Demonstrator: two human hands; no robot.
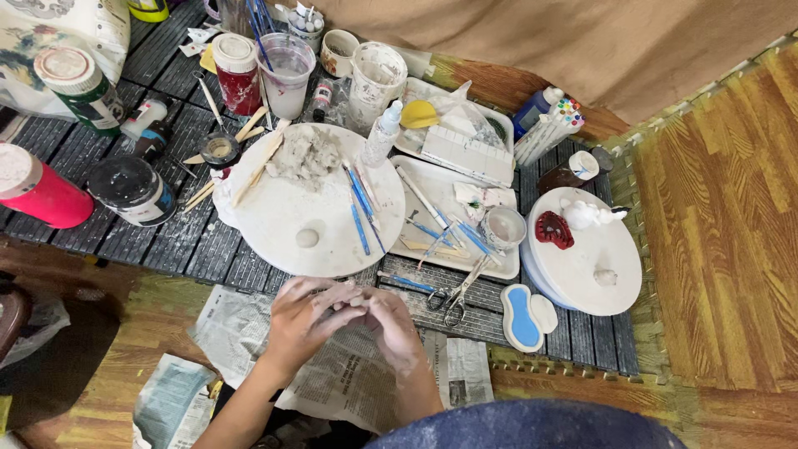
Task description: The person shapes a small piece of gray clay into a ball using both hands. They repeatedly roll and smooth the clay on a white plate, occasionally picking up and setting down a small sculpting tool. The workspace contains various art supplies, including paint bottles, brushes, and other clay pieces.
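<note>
Both forearms enter from bottom, angled up and inward. Left hand [303,320] and right hand [389,326] meet at centre, fingertips touching, fingers curled and pressed together. Left hand's back faces up, wrist slightly bent. Both look dusted pale. Can't tell what's pinched between.

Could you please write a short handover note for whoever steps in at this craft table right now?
Left hand and right hand are pressed together over the newspaper, fingertips meeting; whatever sits in their grip is hidden.
The round white board carries a grey clay lump, a small clay ball and blue-handled tools.
Scissors lie to the right of the hands, next to a tray of more tools.
The smaller round board on the right holds a red piece and a white figure.
Done: some pieces are shaped. Left: most of the clay lump is unused.
</note>
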